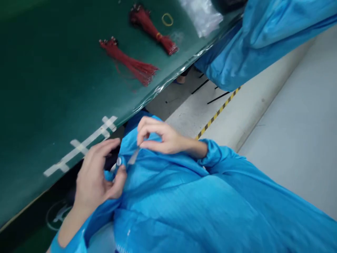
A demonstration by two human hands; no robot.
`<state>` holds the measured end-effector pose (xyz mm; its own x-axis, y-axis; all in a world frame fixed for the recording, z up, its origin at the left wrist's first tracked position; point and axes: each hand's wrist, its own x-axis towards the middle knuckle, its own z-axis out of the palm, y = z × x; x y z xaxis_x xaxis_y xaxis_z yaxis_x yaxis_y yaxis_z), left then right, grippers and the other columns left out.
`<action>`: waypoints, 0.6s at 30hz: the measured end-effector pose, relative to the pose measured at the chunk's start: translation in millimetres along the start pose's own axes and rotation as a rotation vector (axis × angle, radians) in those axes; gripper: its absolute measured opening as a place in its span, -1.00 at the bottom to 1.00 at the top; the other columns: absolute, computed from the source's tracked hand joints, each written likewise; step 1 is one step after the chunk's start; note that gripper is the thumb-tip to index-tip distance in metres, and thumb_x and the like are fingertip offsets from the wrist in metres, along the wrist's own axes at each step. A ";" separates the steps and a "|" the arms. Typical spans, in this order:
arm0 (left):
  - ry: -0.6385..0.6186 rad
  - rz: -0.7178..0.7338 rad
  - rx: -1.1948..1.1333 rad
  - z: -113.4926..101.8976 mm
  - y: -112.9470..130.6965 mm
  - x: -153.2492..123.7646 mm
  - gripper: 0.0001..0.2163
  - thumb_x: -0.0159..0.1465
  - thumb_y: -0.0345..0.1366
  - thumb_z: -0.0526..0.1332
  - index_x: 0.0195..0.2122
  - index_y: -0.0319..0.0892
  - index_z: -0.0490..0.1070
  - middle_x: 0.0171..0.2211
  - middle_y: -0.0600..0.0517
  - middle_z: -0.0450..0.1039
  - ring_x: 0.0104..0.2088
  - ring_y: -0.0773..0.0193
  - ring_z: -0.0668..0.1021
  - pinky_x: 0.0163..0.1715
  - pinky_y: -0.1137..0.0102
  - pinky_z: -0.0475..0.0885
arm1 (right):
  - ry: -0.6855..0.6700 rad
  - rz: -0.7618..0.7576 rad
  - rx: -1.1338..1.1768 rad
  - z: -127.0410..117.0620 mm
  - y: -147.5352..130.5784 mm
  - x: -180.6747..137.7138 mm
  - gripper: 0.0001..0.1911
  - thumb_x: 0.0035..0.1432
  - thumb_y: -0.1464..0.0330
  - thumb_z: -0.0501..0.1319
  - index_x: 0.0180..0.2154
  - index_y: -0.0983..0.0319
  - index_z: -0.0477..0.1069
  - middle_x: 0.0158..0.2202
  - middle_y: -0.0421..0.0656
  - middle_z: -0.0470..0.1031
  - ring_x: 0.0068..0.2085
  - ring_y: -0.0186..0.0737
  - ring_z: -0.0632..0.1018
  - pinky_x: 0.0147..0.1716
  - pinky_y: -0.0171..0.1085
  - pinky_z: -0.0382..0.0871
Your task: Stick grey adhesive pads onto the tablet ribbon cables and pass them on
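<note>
My left hand [96, 174] is curved near the table edge, its fingers raised and its thumb against a small blue piece with a white round end [120, 161]. Blur hides what kind of thing that piece is. Just to its right, the thumb and index finger of my right hand [160, 136] pinch one end of a short, see-through whitish strip [134, 156]. The strip slants down from the fingertips towards the blue piece; I cannot tell whether the two are joined. Both hands are above my lap, over the blue smock [189, 196].
On the green table [58, 77] lie two bundles of red wires [129, 63] [154, 30], a yellow rubber band [167, 19] and clear plastic bags [202, 15]. White tape strips [81, 146] mark the near edge. Another person's blue sleeve [244, 49] is at upper right.
</note>
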<state>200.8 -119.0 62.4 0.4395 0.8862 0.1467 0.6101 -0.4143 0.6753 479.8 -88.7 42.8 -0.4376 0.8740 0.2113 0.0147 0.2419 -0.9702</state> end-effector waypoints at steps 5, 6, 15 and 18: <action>-0.160 0.010 -0.056 15.8 12.7 52.4 -0.46 0.42 -0.12 0.26 0.38 -0.15 0.34 0.31 -0.21 0.44 0.23 -0.12 0.58 0.15 0.09 0.52 | 0.190 0.100 0.132 23.6 29.4 -0.5 -0.84 0.47 0.26 0.26 -0.18 0.21 0.42 -0.12 -0.15 0.52 -0.09 -0.29 0.51 -0.03 -0.22 0.52; -0.135 0.023 -0.004 19.8 15.2 60.7 -0.54 0.41 -0.11 0.30 0.28 -0.17 0.42 0.24 -0.20 0.50 0.19 -0.10 0.60 0.16 0.10 0.51 | 0.214 0.096 0.152 19.7 33.6 -0.9 -0.86 0.47 0.29 0.26 -0.17 0.21 0.42 -0.11 -0.15 0.52 -0.08 -0.29 0.51 -0.03 -0.24 0.52; -0.104 0.117 0.149 62.2 49.1 144.7 -0.91 0.45 -0.30 0.33 -0.23 -0.14 0.54 -0.19 0.05 0.63 -0.26 0.35 0.63 -0.20 0.45 0.46 | 0.425 0.106 0.300 -12.1 79.0 -20.8 -0.60 0.50 0.10 0.22 0.20 0.16 0.34 0.01 -0.10 0.48 -0.14 -0.31 0.49 -0.03 -0.20 0.54; -0.111 0.062 0.141 67.2 46.2 178.0 -0.91 0.40 -0.27 0.36 -0.25 -0.13 0.52 -0.18 0.01 0.62 -0.22 0.27 0.65 -0.15 0.37 0.49 | 0.609 0.202 0.278 -35.6 123.3 -30.2 -0.45 0.52 0.10 0.16 0.38 0.16 0.16 0.01 -0.08 0.50 -0.10 -0.27 0.54 -0.03 -0.20 0.54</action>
<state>351.5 5.6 71.1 0.5445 0.8329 0.0992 0.6623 -0.4995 0.5584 526.8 -70.2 -78.9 0.1327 0.9908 -0.0259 -0.2233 0.0044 -0.9747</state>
